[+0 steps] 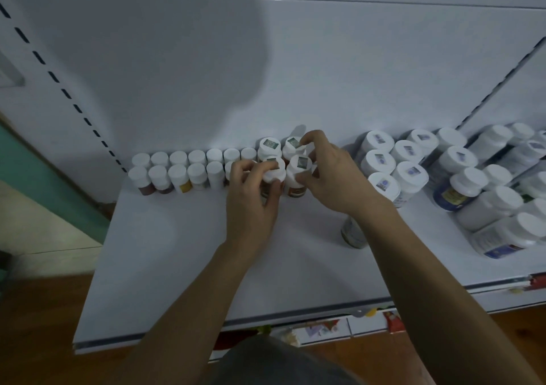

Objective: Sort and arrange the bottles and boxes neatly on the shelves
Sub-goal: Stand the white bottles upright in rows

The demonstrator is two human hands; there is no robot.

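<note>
A white shelf [165, 251] carries two rows of small white-capped bottles [177, 166] along the back wall on the left. Beside them stands a block of medium bottles with stickered caps [269, 145]. My left hand [251, 195] grips the front-left bottle [274, 175] of that block by its cap and side. My right hand [331, 175] is curled around the front-right brown-labelled bottle [298, 175], fingertips touching the rear bottle's cap [292, 145]. Both bottles stand upright on the shelf.
Larger white bottles with blue-stickered caps [384, 160] cluster to the right. Further right, bottles [502, 237] lie tipped in a heap. One bottle [353, 234] stands partly hidden under my right forearm. Boxes [322, 328] show below the shelf's front edge.
</note>
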